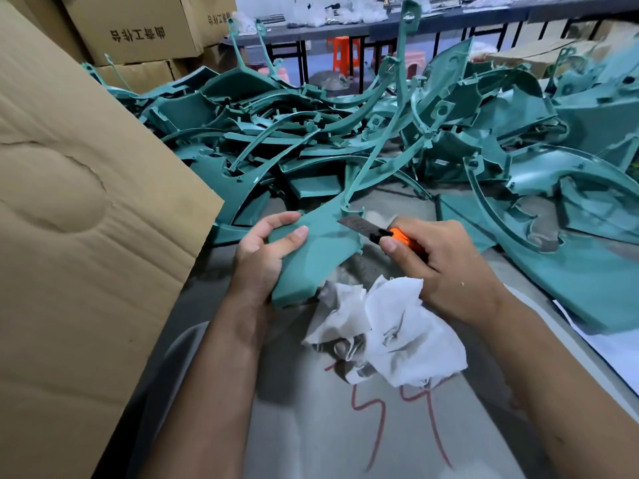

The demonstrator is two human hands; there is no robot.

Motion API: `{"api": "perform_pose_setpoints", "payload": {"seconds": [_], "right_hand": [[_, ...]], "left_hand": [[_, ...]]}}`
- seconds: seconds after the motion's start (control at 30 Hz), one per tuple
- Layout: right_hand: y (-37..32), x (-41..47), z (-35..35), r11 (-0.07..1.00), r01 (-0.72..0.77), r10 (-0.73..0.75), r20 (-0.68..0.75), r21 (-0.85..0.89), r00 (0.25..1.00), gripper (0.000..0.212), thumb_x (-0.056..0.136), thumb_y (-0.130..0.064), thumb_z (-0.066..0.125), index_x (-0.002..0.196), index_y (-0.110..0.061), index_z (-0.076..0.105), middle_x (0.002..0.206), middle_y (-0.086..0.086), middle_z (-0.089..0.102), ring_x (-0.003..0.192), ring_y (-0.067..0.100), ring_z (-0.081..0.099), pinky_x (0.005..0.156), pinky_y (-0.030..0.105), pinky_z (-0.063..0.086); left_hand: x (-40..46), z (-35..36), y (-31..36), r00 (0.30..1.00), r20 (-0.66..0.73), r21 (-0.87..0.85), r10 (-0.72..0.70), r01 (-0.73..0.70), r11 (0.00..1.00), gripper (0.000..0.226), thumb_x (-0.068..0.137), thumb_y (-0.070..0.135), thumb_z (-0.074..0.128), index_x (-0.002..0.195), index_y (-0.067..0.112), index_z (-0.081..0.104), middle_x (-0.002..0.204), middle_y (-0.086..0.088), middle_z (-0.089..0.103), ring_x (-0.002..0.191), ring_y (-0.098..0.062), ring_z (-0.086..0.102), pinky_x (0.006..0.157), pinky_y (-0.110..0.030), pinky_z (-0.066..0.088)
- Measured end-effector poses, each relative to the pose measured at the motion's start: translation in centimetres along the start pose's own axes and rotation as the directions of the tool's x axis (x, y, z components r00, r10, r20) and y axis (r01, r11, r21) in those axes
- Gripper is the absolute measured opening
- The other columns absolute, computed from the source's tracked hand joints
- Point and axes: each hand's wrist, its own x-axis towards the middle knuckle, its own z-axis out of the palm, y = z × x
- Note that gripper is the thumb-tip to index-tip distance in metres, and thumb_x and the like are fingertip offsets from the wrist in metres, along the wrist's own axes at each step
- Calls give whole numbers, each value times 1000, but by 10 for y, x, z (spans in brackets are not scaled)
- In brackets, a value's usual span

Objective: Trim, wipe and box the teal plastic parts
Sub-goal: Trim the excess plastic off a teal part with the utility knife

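Two hands: both busy w/ trimming.
L hand (pixel 262 257): grips teal part (pixel 313 250).
R hand (pixel 439 267): clasps orange knife (pixel 383 234), blade on part's edge.
Cloth (pixel 390 337): white, crumpled below.

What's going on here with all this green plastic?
A person is trimming a teal part. The left hand grips it while the right hand holds an orange utility knife, blade at the part's edge. A white rag lies below, a pile of teal parts behind, a cardboard box to the left.
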Motion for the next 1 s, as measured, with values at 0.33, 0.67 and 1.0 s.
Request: {"api": "perform_pose_setpoints", "payload": {"seconds": [0.33, 0.67, 1.0], "right_hand": [[4, -1, -1, 991, -92, 98, 64, -101, 993, 38, 102, -45, 50, 69, -30, 41, 53, -6, 48, 52, 16, 48, 50, 41, 37], [-3, -1, 2, 991, -62, 71, 76, -115, 995, 37, 100, -47, 51, 69, -29, 41, 55, -5, 47, 53, 17, 47, 51, 43, 38], [-4, -2, 2, 994, -48, 48, -4, -102, 999, 36, 100, -42, 53, 70, -25, 45, 55, -7, 46, 54, 16, 48, 51, 40, 37]], "left_hand": [[-2, -12, 6, 998, 60, 71, 6, -11, 997, 19, 89, -1, 71, 98, 16, 68, 87, -7, 78, 65, -19, 73, 51, -27, 57], [-3, -13, 8, 998, -43, 81, 50, -47, 996, 21, 87, -4, 72, 93, 15, 66, 78, -4, 76, 60, -17, 70, 49, -24, 55], [-6, -14, 13, 997, -48, 89, 54, -50, 995, 21, 87, -2, 73, 95, 15, 66, 80, -5, 74, 59, -15, 69, 49, -23, 54]]}}
